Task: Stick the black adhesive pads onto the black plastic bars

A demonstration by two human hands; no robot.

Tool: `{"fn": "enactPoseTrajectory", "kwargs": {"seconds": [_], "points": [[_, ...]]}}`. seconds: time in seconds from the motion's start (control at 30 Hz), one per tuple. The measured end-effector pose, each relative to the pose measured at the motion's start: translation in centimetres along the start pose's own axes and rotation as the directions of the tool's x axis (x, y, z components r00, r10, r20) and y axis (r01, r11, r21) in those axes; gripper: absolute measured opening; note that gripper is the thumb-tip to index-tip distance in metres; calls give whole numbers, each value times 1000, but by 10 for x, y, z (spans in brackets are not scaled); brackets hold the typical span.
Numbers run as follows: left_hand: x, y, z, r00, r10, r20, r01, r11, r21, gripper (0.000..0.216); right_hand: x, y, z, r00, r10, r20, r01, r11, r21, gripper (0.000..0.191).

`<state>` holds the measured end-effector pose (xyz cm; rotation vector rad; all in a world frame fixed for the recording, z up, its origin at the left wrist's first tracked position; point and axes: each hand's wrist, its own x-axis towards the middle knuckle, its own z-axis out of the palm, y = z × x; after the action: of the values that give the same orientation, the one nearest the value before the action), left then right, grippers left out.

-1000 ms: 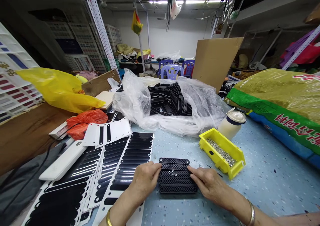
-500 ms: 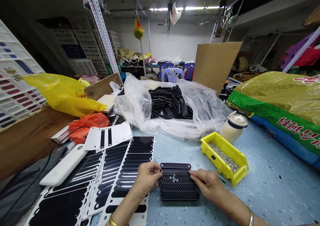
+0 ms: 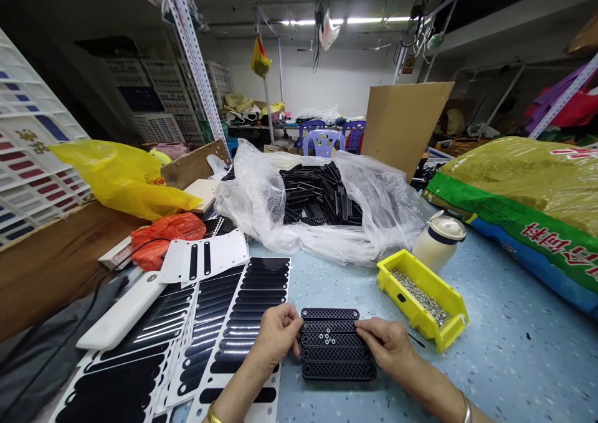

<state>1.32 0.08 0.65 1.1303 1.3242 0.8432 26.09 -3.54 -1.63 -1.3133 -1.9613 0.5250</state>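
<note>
Several black plastic strips with a lattice surface lie side by side in a block on the table. A small cluster of silver nuts rests on the middle of the block. At the left end of the second strip from the top, my left hand has thumb and index finger pinched together. My right hand pinches at the right end of that same strip. Whatever sits between the fingertips of either hand is too small or hidden to make out. Small light dots show at the ends of the top strip.
A yellow bin of small metal parts stands right of the block, beside a cream bottle. Sheets of black adhesive strips lie left. Behind, a clear plastic bag holds more black strips. A large sack lies far right.
The whole view has shifted slightly, so things sit a little lower and further right. Both hands stay at the ends of the second strip; little else differs.
</note>
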Motion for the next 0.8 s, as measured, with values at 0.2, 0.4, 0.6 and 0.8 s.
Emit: {"fn": "enactPoseTrajectory", "kwargs": {"seconds": [0.2, 0.4, 0.6, 0.8], "points": [[-3, -2, -1, 995, 83, -54, -80, 995, 58, 18, -1, 2, 2, 998, 65, -10, -65, 996, 62, 31], [-1, -9, -2, 986, 163, -18, -157, 967, 202, 13, 3, 2, 0, 987, 159, 27, -161, 975, 152, 32], [0, -10, -3, 981, 191, 8, -186, 942, 280, 17, 8, 4, -1, 936, 344, 80, -353, 906, 232, 23], [0, -10, -2, 983, 185, 17, -183, 950, 252, 15, 12, 1, -5, 863, 502, 61, -497, 819, 285, 25]]}}
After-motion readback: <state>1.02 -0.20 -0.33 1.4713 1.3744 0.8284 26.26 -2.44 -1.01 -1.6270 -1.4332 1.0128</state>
